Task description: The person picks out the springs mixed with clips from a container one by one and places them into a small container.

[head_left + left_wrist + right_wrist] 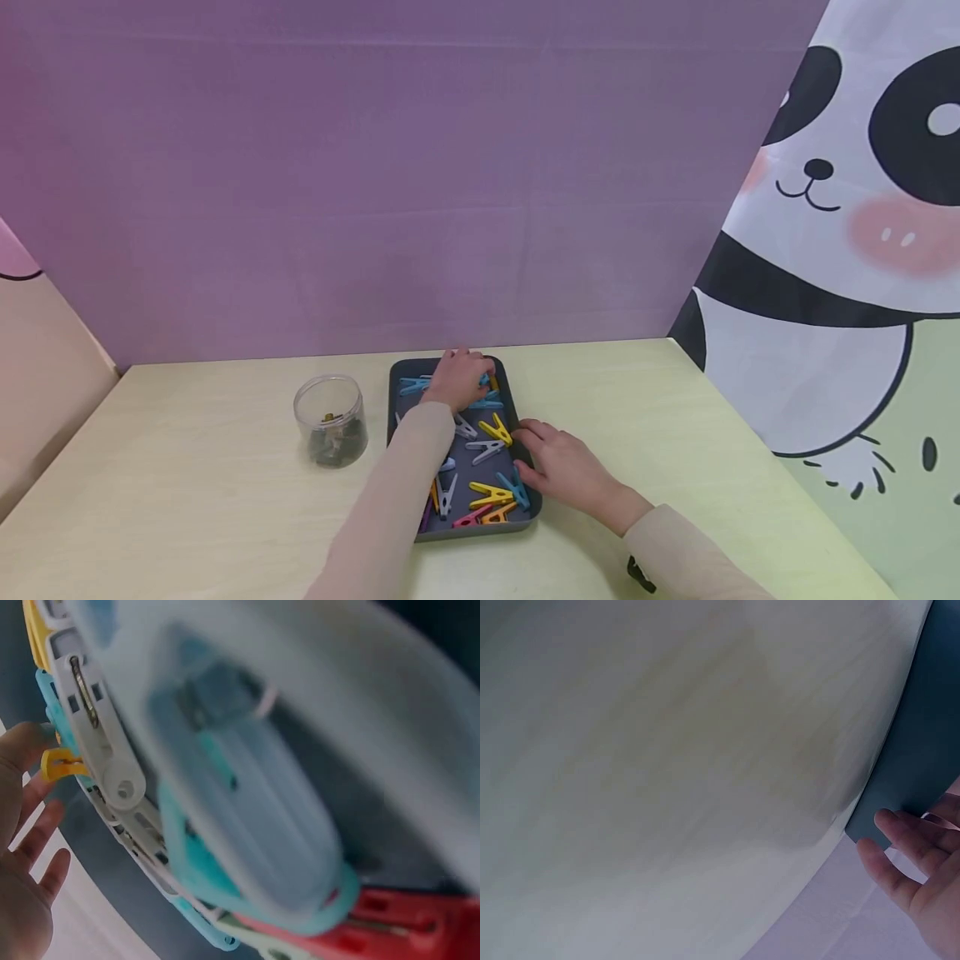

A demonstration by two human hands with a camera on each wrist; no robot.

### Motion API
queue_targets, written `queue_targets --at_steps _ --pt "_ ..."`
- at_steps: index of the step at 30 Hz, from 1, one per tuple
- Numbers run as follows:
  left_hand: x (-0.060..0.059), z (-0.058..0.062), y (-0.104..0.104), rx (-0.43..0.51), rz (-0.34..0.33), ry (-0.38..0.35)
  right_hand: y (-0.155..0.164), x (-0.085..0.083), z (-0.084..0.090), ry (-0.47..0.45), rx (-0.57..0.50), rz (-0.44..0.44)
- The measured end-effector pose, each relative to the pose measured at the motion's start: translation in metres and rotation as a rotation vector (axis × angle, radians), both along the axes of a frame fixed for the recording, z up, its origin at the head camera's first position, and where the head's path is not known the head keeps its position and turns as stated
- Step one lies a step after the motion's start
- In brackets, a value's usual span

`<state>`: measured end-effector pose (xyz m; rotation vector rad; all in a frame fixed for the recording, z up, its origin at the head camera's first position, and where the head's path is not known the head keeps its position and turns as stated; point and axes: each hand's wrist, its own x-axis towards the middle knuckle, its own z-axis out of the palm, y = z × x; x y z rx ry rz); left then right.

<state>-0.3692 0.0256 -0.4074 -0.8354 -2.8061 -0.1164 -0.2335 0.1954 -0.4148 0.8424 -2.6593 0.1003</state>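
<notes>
A dark grey tray (464, 534) holds several clothespins in blue, yellow, white, orange and pink. My left hand (458, 380) reaches over its far end, palm down. In the left wrist view, the thumb and index finger pinch a small orange-yellow clothespin (64, 763), and the other fingers spread apart. Pale clothespins (112, 750) lie close by, and a large blurred one fills the front of that view. At the tray's right side, my right hand (566, 471) holds the rim. Its fingertips (885, 817) press on the outer wall in the right wrist view.
Left of the tray stands a clear round jar (330, 421) with small dark items at its bottom. The pale wooden table (187, 492) ends at a purple backdrop (375, 208). A panda-print sheet (810, 350) hangs on the right.
</notes>
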Motion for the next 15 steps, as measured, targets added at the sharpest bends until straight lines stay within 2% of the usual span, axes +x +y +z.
queue_targets --at_steps 15 --pt "-0.0025 -0.0044 0.0073 -0.002 0.037 0.012 -0.0010 -0.0007 0.0002 -0.026 0.006 -0.022"
